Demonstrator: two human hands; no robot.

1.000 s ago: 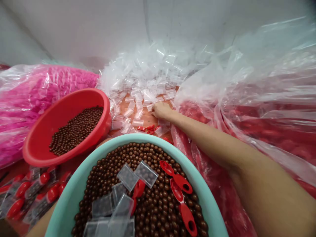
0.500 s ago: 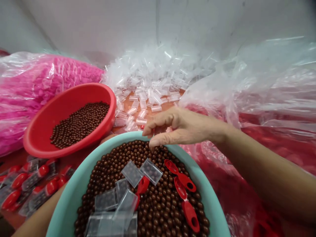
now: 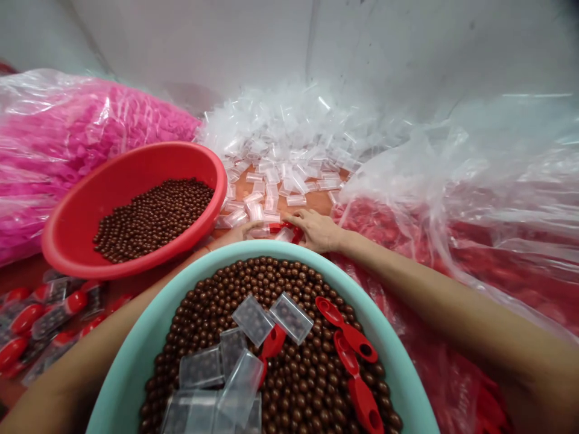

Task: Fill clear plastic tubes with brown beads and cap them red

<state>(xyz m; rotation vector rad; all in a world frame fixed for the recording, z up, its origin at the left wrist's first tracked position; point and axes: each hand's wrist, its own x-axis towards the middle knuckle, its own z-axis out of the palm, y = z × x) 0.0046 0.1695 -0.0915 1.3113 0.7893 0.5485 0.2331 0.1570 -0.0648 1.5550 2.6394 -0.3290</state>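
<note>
Beyond the far rim of a mint-green basin (image 3: 136, 337), my right hand (image 3: 319, 231) has its fingers curled over red flip-top caps (image 3: 296, 231), with small clear plastic cases beside them. My left hand (image 3: 244, 231) reaches in from the other side to the clear cases (image 3: 259, 232). The basin rim hides most of its fingers, so its grip does not show. Brown chocolate balls (image 3: 298, 374) fill the basin. On them lie several empty clear cases (image 3: 292, 317) and red caps (image 3: 366, 398).
A tilted red bowl (image 3: 63, 241) of brown balls stands at left, with filled red-capped cases (image 3: 54, 313) below it. A bag of pink pieces (image 3: 126, 114) lies behind. Loose clear cases (image 3: 289, 144) are heaped at the back. Bagged red pieces (image 3: 497, 241) lie at right.
My right hand has moved from above the basin's far edge down behind its rim to the red caps. My left hand has come into view there, its forearm stretched forward along the basin's left side.
</note>
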